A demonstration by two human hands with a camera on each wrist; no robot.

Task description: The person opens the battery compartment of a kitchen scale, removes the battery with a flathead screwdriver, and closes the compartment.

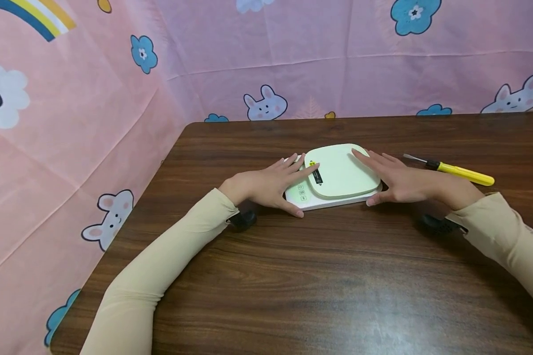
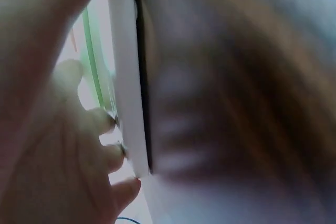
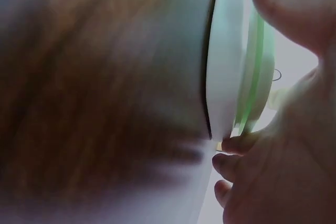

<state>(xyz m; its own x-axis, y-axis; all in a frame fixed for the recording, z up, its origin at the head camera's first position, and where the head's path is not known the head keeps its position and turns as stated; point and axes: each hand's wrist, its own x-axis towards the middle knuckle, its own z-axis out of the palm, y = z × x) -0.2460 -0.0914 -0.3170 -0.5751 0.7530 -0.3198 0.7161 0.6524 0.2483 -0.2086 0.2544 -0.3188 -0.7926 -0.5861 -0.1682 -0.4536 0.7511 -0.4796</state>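
A white kitchen scale (image 1: 313, 201) with a pale green rounded weighing plate (image 1: 343, 172) lies on the wooden table. Button marks show at its left end, beside a black and yellow label (image 1: 316, 175) on the plate. My left hand (image 1: 273, 185) rests on that end, fingers spread, index fingertip over the label and thumb by the near corner. At the opposite end is my right hand (image 1: 399, 180), its index finger on the plate and its thumb at the near edge. Both wrist views show the scale's side (image 2: 126, 77) close to straight fingers.
A screwdriver (image 1: 464, 172) with a yellow handle lies right of the scale, behind the right wrist. The dark wooden table (image 1: 293, 286) reaches back to a pink patterned cloth (image 1: 315, 64), which also hangs along the left side.
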